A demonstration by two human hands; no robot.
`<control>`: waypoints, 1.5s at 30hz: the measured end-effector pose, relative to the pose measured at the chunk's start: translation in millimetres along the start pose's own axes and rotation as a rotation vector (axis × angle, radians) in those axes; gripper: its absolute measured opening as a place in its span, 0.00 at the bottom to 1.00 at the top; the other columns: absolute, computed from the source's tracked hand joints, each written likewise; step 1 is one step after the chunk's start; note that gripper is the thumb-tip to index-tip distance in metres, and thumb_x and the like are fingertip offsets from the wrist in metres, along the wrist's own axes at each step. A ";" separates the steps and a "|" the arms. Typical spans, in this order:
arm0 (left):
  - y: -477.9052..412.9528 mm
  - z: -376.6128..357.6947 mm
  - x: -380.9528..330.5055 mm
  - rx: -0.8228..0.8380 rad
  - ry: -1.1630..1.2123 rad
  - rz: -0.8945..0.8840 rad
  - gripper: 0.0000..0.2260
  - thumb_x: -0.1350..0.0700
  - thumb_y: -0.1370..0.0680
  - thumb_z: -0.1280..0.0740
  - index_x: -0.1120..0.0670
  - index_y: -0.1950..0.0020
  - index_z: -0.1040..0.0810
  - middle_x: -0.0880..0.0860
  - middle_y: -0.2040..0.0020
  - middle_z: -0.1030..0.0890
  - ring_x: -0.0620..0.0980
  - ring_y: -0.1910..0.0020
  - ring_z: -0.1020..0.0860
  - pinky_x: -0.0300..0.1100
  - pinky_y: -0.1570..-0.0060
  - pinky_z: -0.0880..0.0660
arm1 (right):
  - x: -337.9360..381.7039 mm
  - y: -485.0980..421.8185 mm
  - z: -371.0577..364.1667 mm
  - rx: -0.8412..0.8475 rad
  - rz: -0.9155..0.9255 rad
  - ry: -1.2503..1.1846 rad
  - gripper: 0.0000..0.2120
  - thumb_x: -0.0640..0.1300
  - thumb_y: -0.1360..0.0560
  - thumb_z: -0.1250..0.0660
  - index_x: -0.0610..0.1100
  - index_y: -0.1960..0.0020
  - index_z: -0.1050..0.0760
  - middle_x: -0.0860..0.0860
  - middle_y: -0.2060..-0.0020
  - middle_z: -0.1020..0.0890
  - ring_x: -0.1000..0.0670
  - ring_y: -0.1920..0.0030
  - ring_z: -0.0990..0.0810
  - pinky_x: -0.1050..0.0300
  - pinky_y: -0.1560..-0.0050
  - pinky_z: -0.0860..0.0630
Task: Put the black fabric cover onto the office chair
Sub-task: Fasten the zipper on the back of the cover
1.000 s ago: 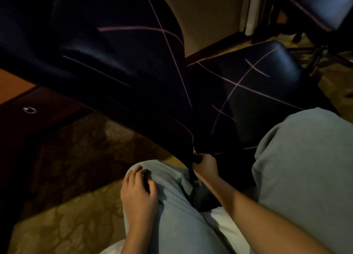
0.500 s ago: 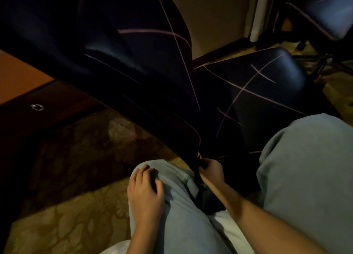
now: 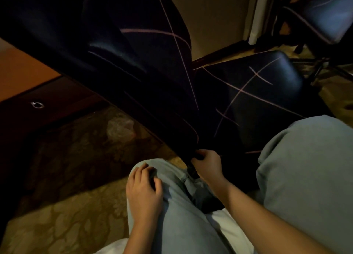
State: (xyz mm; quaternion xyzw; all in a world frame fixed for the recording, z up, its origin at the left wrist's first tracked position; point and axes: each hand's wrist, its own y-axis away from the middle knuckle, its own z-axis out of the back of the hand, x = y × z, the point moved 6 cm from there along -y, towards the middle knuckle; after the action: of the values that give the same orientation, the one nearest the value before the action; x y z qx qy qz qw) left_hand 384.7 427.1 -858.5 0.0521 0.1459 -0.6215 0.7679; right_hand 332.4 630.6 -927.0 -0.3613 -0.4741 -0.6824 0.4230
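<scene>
The office chair [image 3: 254,101] lies tipped in front of me, its backrest at upper left and its seat at right. The black fabric cover [image 3: 133,66] with thin pale lines is stretched over both. My right hand [image 3: 207,165] pinches the cover's lower edge where back and seat meet, just above my knees. My left hand [image 3: 144,190] rests flat on my left thigh, fingers relaxed and holding nothing. The chair's base is hidden.
A dark wooden desk with a ring drawer pull [image 3: 37,104] stands at left. A second office chair [image 3: 324,18] is at top right, with its wheeled base beside it. Patterned carpet [image 3: 57,230] covers the floor; a crumpled clear plastic bag [image 3: 120,127] lies under the chair.
The view has shifted slightly, sliding the chair and hands a little rightward and down in frame. My right hand keeps its grip at the cover's edge; my left hand stays on my thigh.
</scene>
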 end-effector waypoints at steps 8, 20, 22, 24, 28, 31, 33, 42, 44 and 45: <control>-0.2 0.8 1.0 -0.008 -0.016 -0.004 0.16 0.56 0.24 0.32 0.55 0.37 0.22 0.53 0.34 0.24 0.55 0.31 0.31 0.55 0.31 0.34 | 0.0 14.6 -4.2 0.004 0.102 0.108 0.14 0.37 0.26 0.35 0.47 0.44 0.18 0.50 0.55 0.15 0.52 0.54 0.18 0.64 0.61 0.26; 1.4 2.5 -6.9 0.020 -0.002 -0.016 0.17 0.55 0.23 0.33 0.55 0.34 0.23 0.53 0.32 0.25 0.54 0.29 0.33 0.56 0.30 0.35 | 1.8 8.6 1.3 0.005 0.059 0.152 0.14 0.36 0.27 0.34 0.43 0.42 0.19 0.46 0.52 0.16 0.47 0.51 0.18 0.57 0.54 0.22; 2.9 3.1 -8.8 0.018 -0.007 -0.012 0.18 0.54 0.23 0.34 0.55 0.34 0.23 0.53 0.32 0.25 0.54 0.29 0.33 0.55 0.29 0.36 | 14.4 11.9 5.4 -0.021 0.101 0.128 0.11 0.36 0.27 0.34 0.42 0.47 0.18 0.50 0.59 0.16 0.49 0.57 0.18 0.62 0.63 0.27; 4.0 3.8 -10.8 0.017 -0.010 -0.008 0.18 0.54 0.23 0.34 0.54 0.34 0.24 0.53 0.32 0.26 0.53 0.29 0.33 0.54 0.29 0.37 | 30.9 19.2 10.1 -0.036 0.161 0.084 0.09 0.37 0.26 0.33 0.42 0.48 0.18 0.55 0.66 0.20 0.53 0.65 0.20 0.67 0.70 0.31; 5.1 4.0 -12.6 0.018 -0.019 -0.003 0.17 0.54 0.23 0.34 0.55 0.34 0.24 0.53 0.32 0.26 0.54 0.29 0.33 0.55 0.29 0.37 | 49.1 32.1 15.6 -0.043 0.256 -0.002 0.12 0.37 0.25 0.33 0.45 0.44 0.18 0.60 0.67 0.22 0.54 0.64 0.19 0.65 0.67 0.25; 4.6 2.9 -10.9 0.009 -0.029 -0.009 0.17 0.54 0.23 0.33 0.55 0.34 0.24 0.53 0.32 0.25 0.54 0.29 0.33 0.55 0.29 0.36 | 47.4 36.1 11.2 -0.053 0.342 0.060 0.11 0.37 0.25 0.33 0.46 0.46 0.17 0.57 0.59 0.18 0.58 0.57 0.20 0.70 0.59 0.28; 3.9 1.9 -10.1 0.014 -0.028 -0.010 0.17 0.54 0.23 0.34 0.54 0.34 0.24 0.53 0.32 0.26 0.54 0.29 0.33 0.55 0.29 0.36 | 42.9 35.6 7.4 -0.077 0.384 0.169 0.11 0.37 0.25 0.34 0.44 0.45 0.18 0.51 0.53 0.17 0.54 0.51 0.21 0.70 0.54 0.31; 4.9 5.7 -10.5 0.032 -0.008 -0.010 0.18 0.53 0.22 0.35 0.53 0.33 0.25 0.52 0.30 0.27 0.52 0.28 0.35 0.52 0.27 0.39 | -12.4 20.9 -7.1 0.067 0.011 0.171 0.15 0.39 0.25 0.37 0.49 0.41 0.20 0.51 0.57 0.16 0.53 0.59 0.19 0.60 0.61 0.22; 4.6 5.4 -9.2 0.031 -0.003 -0.018 0.18 0.54 0.23 0.34 0.54 0.33 0.24 0.52 0.30 0.27 0.52 0.28 0.34 0.53 0.28 0.38 | -2.4 21.4 -4.0 0.041 0.038 0.144 0.14 0.39 0.25 0.36 0.47 0.42 0.20 0.49 0.57 0.16 0.52 0.59 0.18 0.58 0.61 0.22; 4.3 4.9 -8.5 0.031 -0.002 -0.017 0.18 0.54 0.23 0.34 0.54 0.33 0.24 0.52 0.31 0.27 0.52 0.28 0.34 0.53 0.28 0.37 | 3.9 21.4 -1.3 0.029 0.055 0.118 0.13 0.38 0.25 0.35 0.47 0.43 0.19 0.50 0.57 0.16 0.52 0.60 0.19 0.58 0.61 0.23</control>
State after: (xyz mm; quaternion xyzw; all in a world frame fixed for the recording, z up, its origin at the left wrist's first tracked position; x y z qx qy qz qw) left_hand 388.1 434.8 -851.8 0.0620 0.1360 -0.6301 0.7620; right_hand 350.5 624.4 -916.5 -0.3274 -0.4481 -0.6837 0.4739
